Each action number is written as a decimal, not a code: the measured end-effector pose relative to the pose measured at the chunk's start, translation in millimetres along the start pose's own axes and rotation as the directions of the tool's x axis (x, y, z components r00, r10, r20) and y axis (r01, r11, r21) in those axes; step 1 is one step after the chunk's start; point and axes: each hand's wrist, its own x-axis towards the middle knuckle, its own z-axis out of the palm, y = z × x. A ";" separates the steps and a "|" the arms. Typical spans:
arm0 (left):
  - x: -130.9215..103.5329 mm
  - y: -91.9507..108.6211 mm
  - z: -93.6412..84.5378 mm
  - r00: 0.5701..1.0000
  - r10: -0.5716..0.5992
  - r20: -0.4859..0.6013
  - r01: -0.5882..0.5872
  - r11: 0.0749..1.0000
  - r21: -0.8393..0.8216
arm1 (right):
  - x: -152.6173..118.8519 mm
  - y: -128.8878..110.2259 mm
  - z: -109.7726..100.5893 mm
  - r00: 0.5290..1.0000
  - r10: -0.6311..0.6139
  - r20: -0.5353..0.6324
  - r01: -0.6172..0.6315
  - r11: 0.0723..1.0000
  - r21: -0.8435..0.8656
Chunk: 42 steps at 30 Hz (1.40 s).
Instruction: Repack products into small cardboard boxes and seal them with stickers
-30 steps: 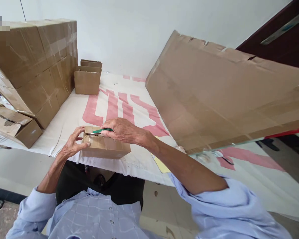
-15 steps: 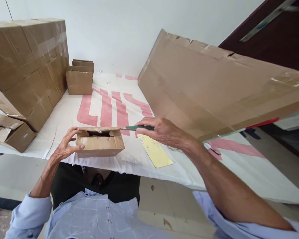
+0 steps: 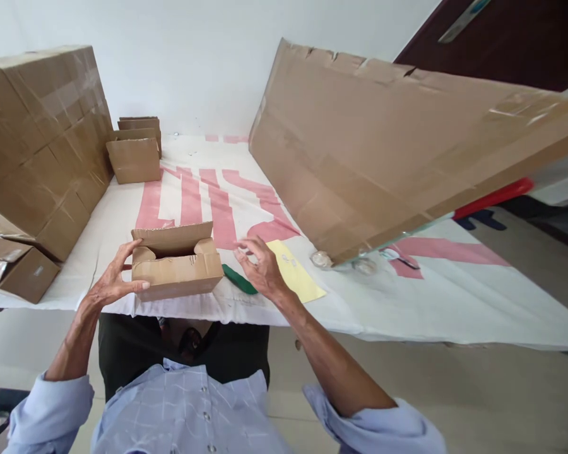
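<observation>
We see the left hand (image 3: 116, 277) gripping the left end of a small, brown, rectangular cardboard box (image 3: 180, 277), thumb against the front face and fingers around the rear corner. The right hand (image 3: 260, 268) is loosely curled, with nothing visible in its grasp. Just beside it a slim green tool (image 3: 239, 279) lies on the cloth, near the box's right end; we cannot tell whether the hand touches it.

The box rests near the front edge of the table, directly before the person. As far as we can judge, opening is partly done: the rear flap (image 3: 173, 239) stands up and a dark gap shows inside. The front flap lies down, and the end flaps look folded inward, so these are left unlifted. We cannot make out any contents.

Further out, a yellow paper sheet (image 3: 298, 277) with small pale bits lies right of the right hand, and beyond it are two clear, round tape rolls (image 3: 320, 258). White cloth with red lettering (image 3: 430, 309) covers the table. A large brown cardboard panel (image 3: 360, 157) slants across the right side. To the left we find a tall stack of taped brown cartons (image 3: 47, 145), a torn-topped carton (image 3: 35, 274) before it, and small open-topped boxes (image 3: 135, 162) near the wall.
</observation>
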 end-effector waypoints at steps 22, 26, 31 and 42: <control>4.7 12.3 20.1 0.982 0.124 -0.141 -0.107 0.986 0.126 | 113.4 -100.4 44.5 0.852 -0.181 0.492 0.010 0.944 0.329; 4.1 15.5 20.3 0.979 0.141 -0.144 -0.125 0.985 0.118 | 120.6 -99.3 45.9 0.830 -0.068 0.553 -0.173 0.912 0.372; 10.2 20.3 18.0 0.986 0.063 -0.153 -0.055 0.997 0.053 | 131.1 -96.6 39.4 0.822 -0.045 0.568 -0.219 0.896 0.387; 33.3 7.3 17.9 0.946 -0.164 -0.280 0.141 0.985 -0.101 | 159.3 -77.9 26.1 0.761 -0.011 0.649 -0.254 0.915 0.314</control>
